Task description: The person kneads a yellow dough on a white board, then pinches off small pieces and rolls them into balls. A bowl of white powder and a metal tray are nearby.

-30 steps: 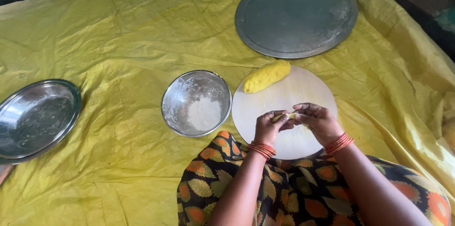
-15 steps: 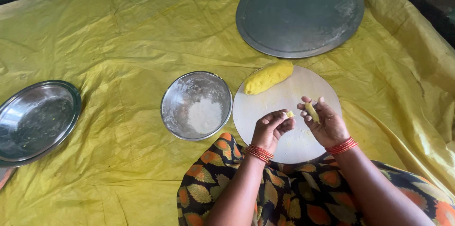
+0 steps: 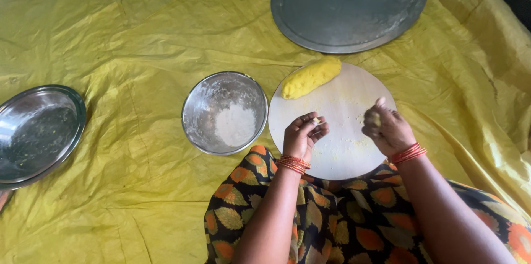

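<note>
Over round board (image 3: 343, 148): L hand (image 3: 303, 135) curled, pinching small dough bit (image 3: 315, 121); R hand (image 3: 387, 128) closed round dough piece (image 3: 371, 118).

Left hand (image 3: 302, 135): fingers curled inward, fingertips pinched together, palm down, wrist bent. Right hand (image 3: 387, 130): loosely cupped, thumb raised, fingers closed. The 2 hands are apart, both forearms extended forward, red bangles on each wrist.
</note>
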